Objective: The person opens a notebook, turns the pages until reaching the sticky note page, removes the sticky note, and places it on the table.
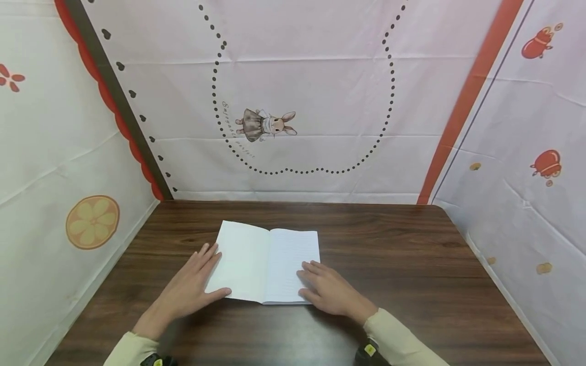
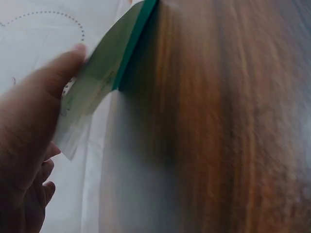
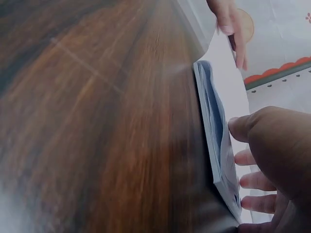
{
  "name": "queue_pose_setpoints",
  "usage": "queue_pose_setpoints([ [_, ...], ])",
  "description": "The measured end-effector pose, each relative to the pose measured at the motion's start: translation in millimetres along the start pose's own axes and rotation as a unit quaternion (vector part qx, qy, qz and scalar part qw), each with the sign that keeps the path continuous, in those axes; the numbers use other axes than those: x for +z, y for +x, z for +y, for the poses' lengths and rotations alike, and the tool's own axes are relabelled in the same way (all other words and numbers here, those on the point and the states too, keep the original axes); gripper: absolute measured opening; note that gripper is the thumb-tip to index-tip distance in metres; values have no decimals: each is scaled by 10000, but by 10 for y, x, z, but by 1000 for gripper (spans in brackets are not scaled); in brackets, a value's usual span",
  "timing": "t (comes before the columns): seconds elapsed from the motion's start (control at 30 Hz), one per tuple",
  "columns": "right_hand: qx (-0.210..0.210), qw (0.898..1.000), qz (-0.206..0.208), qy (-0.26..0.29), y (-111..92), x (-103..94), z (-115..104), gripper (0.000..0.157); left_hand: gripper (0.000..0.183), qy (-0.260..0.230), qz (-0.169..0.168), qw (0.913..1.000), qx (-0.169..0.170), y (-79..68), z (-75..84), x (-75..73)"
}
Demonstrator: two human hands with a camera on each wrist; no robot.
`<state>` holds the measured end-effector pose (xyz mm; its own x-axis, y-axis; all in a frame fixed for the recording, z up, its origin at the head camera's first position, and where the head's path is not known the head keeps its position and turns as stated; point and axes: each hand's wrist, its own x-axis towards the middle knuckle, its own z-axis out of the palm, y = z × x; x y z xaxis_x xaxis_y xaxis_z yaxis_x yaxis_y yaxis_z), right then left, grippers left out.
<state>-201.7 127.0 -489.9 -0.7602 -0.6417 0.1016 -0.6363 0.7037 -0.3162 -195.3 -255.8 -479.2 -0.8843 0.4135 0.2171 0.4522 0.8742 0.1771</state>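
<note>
An open notebook [image 1: 244,262] lies on the wooden table, its left side blank and its right page [image 1: 291,267] finely ruled. My left hand [image 1: 185,287] is at the notebook's left edge, fingers fairly straight and the thumb across the near corner. In the left wrist view the green outside of the cover [image 2: 133,41] shows, tilted up off the table beside the left thumb [image 2: 60,70]. My right hand [image 1: 331,290] rests on the right page near its outer edge, fingers spread. From the right wrist view, slightly parted pages [image 3: 216,111] show along the near edge.
Dark wood table [image 1: 389,244] surrounds the notebook. A white printed cloth [image 1: 311,112] with a rabbit and dotted lines hangs behind it. More printed cloth stands along the left [image 1: 41,152] and right [image 1: 517,168] sides.
</note>
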Motion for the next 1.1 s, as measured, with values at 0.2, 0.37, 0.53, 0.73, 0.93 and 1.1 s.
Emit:
queue_pose_setpoints([
  [0.2, 89, 9997, -215, -119, -36, -6, 49, 55, 100, -254, -291, 9991, 190, -45, -99, 143],
  [0.37, 105, 9996, -261, -101, -82, -36, 81, 57, 85, -730, -654, 9951, 149, -83, -123, 227],
  [0.53, 191, 9995, -268, 15, -140, -50, 122, 58, 74, -895, -882, 9921, 13, -116, -121, 248],
  [0.73, 345, 9989, -314, 91, -205, -47, 169, 58, 71, -867, -907, 9921, 1, -126, -118, 251],
  [0.93, 301, 9992, -239, 98, -241, -46, 189, 59, 72, -897, -980, 9911, -91, -113, -120, 239],
  [1.1, 212, 9996, -112, 111, -260, -48, 187, 58, 73, -958, -1054, 9896, -205, -91, -127, 224],
])
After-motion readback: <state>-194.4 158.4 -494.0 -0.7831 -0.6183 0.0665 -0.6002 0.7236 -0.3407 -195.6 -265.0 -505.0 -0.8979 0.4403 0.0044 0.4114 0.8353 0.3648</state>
